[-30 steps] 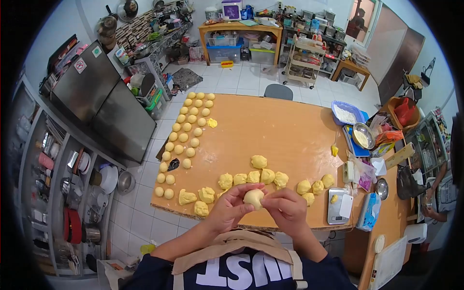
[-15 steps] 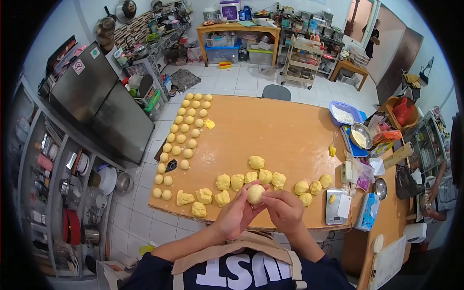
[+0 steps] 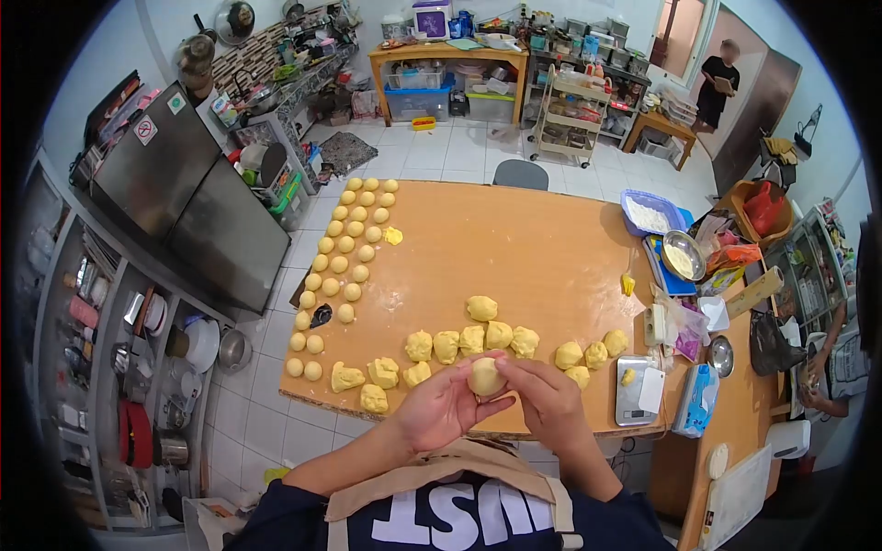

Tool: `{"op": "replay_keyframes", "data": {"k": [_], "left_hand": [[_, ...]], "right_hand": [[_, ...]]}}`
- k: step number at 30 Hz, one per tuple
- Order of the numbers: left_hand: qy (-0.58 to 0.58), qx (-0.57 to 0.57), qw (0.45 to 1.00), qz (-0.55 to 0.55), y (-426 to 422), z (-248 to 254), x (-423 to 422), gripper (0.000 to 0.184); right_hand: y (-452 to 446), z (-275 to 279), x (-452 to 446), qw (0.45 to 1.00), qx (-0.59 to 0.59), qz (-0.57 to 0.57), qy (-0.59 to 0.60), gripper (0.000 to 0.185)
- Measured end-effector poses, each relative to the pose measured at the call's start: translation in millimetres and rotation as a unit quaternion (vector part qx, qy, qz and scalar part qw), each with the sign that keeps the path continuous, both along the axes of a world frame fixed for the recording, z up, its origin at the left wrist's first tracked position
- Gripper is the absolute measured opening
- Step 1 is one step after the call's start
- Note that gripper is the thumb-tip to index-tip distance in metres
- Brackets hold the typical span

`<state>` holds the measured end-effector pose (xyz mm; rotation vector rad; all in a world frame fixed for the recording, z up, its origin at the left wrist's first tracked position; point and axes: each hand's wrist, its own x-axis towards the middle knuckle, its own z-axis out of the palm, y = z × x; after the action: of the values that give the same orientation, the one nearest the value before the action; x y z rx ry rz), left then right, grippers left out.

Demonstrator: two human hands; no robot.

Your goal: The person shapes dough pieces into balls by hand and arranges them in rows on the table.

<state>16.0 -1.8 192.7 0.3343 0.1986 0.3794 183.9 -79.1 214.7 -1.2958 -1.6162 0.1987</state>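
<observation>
A smooth, pale yellow dough ball [image 3: 485, 377] is held between my two hands above the table's near edge. My left hand [image 3: 441, 404] cradles it from the left and below, palm turned up. From the right, my right hand [image 3: 548, 397] presses its thumb and fingertips against the ball. Just beyond my hands lie rough dough lumps [image 3: 446, 346], and more lumps [image 3: 595, 354] sit to the right. Rows of smooth dough balls [image 3: 345, 244] line the table's left side. A flattened dough scrap [image 3: 393, 236] lies beside them.
On the right stand a digital scale [image 3: 633, 409], a blue packet [image 3: 697, 400], a metal bowl of flour [image 3: 684, 255] and a purple basin [image 3: 654, 213]. A grey stool [image 3: 521, 174] is behind the wooden table [image 3: 514, 239]. One person [image 3: 718, 84] stands by the doorway; another person's arm [image 3: 824, 401] shows at far right.
My right hand has shifted slightly on the dough ball, and my left fingers have opened a little below it. The person at the doorway has stepped further into view.
</observation>
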Motion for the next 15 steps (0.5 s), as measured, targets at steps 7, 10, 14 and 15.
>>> {"op": "replay_keyframes", "data": {"k": [7,10,14,15], "left_hand": [[0.104,0.188,0.973,0.089,-18.9,14.5,6.5,0.043],[0.091,0.256,0.958,0.087,-14.6,14.0,1.3,0.044],[0.092,0.294,0.950,0.053,-6.2,15.0,-3.0,0.047],[0.078,0.277,0.955,0.069,-5.9,12.9,-2.1,0.047]], "right_hand": [[-1.6,-9.0,3.8,0.996,0.074,-0.026,-0.051,0.021],[-2.8,4.8,2.7,0.997,0.051,-0.063,-0.009,0.024],[-1.1,1.3,5.8,0.999,0.028,-0.014,0.011,0.027],[-1.8,-0.2,6.5,0.999,0.032,-0.011,0.003,0.027]]}}
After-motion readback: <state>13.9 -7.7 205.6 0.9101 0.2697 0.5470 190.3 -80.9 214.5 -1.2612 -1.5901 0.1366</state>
